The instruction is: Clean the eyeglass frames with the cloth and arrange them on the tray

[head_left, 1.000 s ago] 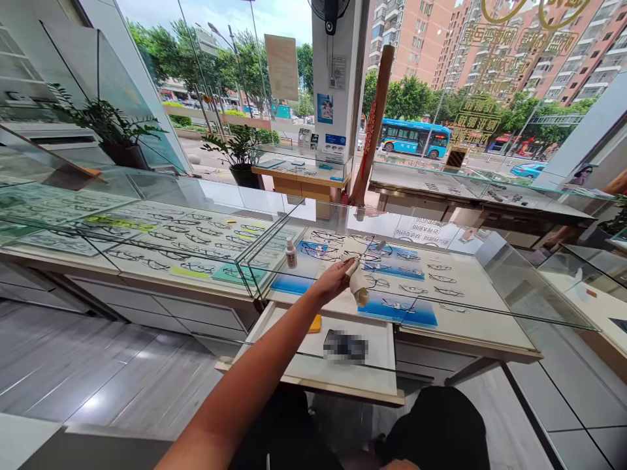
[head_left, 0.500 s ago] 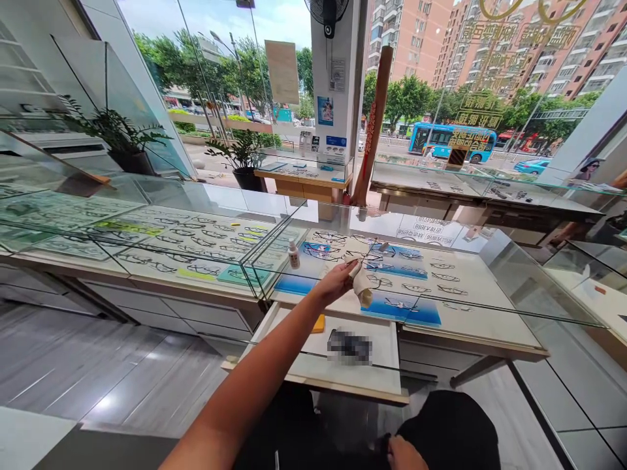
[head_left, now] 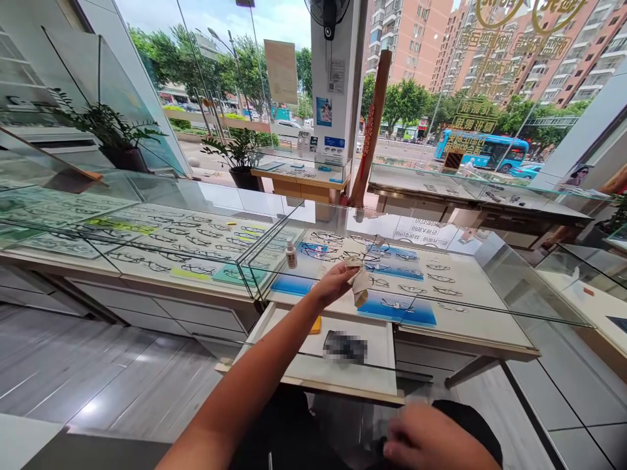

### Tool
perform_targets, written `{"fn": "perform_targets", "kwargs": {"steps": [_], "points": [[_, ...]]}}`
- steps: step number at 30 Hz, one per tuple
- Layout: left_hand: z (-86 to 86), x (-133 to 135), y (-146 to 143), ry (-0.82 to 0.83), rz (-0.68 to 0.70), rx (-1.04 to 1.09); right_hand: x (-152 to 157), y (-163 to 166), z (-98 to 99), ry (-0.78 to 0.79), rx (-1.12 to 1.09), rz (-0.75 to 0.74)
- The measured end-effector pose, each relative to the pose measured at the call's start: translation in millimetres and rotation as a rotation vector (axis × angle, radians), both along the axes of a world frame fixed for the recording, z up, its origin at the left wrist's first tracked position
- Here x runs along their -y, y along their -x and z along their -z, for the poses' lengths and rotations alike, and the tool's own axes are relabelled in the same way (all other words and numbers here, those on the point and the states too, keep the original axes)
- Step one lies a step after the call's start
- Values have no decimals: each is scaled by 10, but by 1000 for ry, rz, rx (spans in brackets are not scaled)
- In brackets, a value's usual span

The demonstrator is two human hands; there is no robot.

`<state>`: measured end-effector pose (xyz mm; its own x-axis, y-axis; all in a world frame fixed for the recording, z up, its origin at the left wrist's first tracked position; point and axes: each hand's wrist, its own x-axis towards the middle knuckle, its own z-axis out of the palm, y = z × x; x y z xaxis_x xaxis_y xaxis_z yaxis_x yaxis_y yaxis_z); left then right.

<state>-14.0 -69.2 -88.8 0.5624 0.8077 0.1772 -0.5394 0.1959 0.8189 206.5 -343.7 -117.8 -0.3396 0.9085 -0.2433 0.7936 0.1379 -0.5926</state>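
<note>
My left hand (head_left: 337, 282) is stretched out over the glass counter, its fingers closed on a crumpled beige cloth (head_left: 361, 287) that hangs down from them. Thin dark spectacle frames (head_left: 362, 253) show just beyond the fingers; whether one of them is in the hand I cannot make out. My right hand (head_left: 426, 436) is low at the lower right, above my dark-clothed leg. Motion smears it, and its fingers look bent, but their grip is not clear. Below the left hand, a pulled-out drawer (head_left: 284, 373) holds a pixelated dark object (head_left: 345, 346) and a yellow-orange item (head_left: 315, 325).
A small white bottle (head_left: 290, 254) stands left of my left hand. Rows of eyeglasses (head_left: 443, 277) lie in the glass case, some on blue cards (head_left: 396, 309). Another glass case (head_left: 186, 228) adjoins on the left. Potted plants (head_left: 240, 156) stand by the window.
My right hand has risen from beside my leg and come nearer the camera. My left hand keeps the cloth, which now covers more of its fingertips. The view has shifted slightly.
</note>
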Motion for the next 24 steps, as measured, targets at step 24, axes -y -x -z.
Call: {"fn": "perform_targets", "kwargs": {"steps": [24], "points": [[126, 8, -74, -233, -138, -256, -2138, 677, -395, -307, -1319, 530]]}}
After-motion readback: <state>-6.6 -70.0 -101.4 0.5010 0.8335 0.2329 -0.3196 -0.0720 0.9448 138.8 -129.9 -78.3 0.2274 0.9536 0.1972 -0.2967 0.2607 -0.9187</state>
